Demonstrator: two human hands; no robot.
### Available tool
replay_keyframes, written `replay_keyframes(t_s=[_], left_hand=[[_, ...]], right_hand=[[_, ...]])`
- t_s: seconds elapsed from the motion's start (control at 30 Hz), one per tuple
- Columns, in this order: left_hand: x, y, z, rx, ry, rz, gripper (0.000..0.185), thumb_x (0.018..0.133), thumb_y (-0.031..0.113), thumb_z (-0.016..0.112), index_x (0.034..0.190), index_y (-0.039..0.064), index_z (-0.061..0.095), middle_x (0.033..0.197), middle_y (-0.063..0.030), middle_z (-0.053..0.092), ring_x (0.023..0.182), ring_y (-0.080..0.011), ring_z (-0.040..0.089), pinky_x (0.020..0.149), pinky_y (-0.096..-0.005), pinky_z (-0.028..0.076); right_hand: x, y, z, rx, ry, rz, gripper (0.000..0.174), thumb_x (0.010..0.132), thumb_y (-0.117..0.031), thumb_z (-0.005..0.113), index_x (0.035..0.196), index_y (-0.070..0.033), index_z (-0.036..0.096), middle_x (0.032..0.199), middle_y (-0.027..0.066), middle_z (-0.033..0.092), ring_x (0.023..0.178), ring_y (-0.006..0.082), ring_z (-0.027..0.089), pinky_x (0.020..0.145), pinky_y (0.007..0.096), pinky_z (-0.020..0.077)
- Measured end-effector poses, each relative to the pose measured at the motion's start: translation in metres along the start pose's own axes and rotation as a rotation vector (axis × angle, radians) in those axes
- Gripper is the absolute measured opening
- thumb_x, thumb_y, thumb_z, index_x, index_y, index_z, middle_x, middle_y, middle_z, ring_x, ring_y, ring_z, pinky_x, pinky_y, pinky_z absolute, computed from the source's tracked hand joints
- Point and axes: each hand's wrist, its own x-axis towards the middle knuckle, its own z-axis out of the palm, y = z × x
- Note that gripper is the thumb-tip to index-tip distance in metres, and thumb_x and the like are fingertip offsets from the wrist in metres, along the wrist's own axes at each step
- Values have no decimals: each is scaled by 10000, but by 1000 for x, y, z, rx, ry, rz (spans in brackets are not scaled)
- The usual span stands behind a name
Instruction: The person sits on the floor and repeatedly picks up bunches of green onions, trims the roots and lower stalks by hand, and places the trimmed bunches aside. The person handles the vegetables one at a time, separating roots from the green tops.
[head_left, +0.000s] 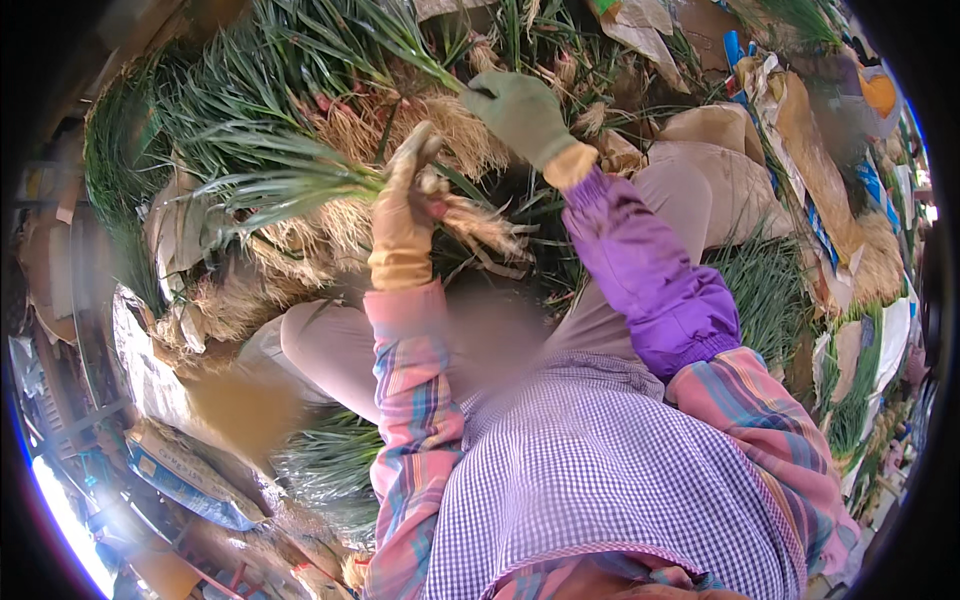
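My left hand, in a tan glove, is closed round a bunch of green-leaved allium plants; its leaves point left and its pale roots stick out on the right, blurred. Up and to the right, my right hand, gloved in green, grips the lower stems of another allium plant, whose leaves reach towards the top left. Its root end is hidden by the glove. Below and behind both hands lies a large heap of the same plants with tangled straw-coloured roots.
Bent legs in pale trousers flank the middle. More green plants lie at the right, beside brown paper sheets. A printed sack lies at the lower left. At the upper right, another person is partly visible.
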Motion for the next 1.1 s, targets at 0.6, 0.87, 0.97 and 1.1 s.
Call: replay_keyframes(t_s=[0.6, 0.87, 0.97, 1.1], left_hand=[[-27, -19, 10, 25, -76, -25, 355, 928, 320, 579, 1068, -2, 630, 803, -77, 646, 553, -85, 526, 408, -204, 364], [-34, -32, -8, -399, -235, -59, 295, 935, 313, 559, 898, 22, 595, 674, 1, 523, 461, -71, 366, 432, -207, 317], [-34, -44, -1, -299, -42, 13, 294, 943, 315, 568, 900, 27, 610, 681, -7, 555, 462, -61, 385, 428, -191, 332], [-35, -51, 20, -472, -40, 60, 266, 943, 315, 568, 911, 53, 597, 709, -17, 576, 496, -71, 447, 440, -195, 363]], right_hand=[[-19, -15, 29, 428, 51, -265, 82, 855, -101, 598, 920, -72, 641, 795, 20, 621, 669, 101, 591, 573, 257, 505], [-32, -36, 49, 1228, -412, 32, 243, 890, -178, 630, 1006, 33, 668, 879, 43, 657, 754, 89, 579, 666, 227, 460], [-39, -41, 47, 1111, -201, 101, 214, 882, -175, 646, 985, 9, 678, 831, 29, 651, 727, 76, 571, 651, 221, 455], [-54, -34, 41, 1139, 89, 19, 163, 908, -159, 615, 957, -15, 674, 756, 7, 621, 622, 52, 537, 515, 192, 411]])
